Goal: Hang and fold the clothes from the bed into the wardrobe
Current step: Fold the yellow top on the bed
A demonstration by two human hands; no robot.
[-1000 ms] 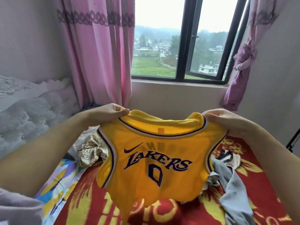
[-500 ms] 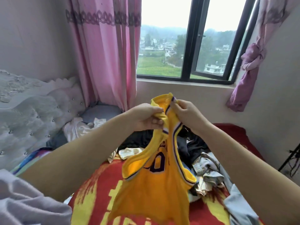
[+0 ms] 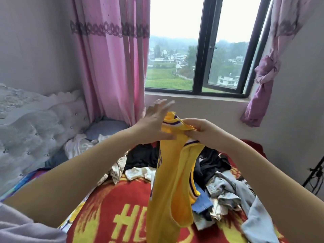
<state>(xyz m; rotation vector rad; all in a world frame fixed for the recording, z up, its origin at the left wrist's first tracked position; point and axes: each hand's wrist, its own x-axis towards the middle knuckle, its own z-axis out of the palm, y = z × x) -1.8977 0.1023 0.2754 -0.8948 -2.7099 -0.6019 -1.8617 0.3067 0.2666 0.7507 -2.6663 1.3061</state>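
Observation:
A yellow basketball jersey (image 3: 168,186) with purple and white trim hangs folded in half lengthwise above the bed. My right hand (image 3: 199,131) pinches its two shoulder straps together at the top. My left hand (image 3: 154,123) is beside the straps with fingers spread and straight, its palm against the jersey's left side. A heap of other clothes (image 3: 215,183), black, grey, blue and white, lies on the bed behind and to the right of the jersey.
The bed has a red and yellow blanket (image 3: 108,216) and a white tufted headboard (image 3: 31,130) at left. Pink curtains (image 3: 112,64) flank a window (image 3: 201,50) ahead. A black stand with cables (image 3: 315,174) is at the right wall. No wardrobe is in view.
The jersey went from held spread by both shoulders to folded in half. The straps passed into my right hand, and my left hand let go and opened flat.

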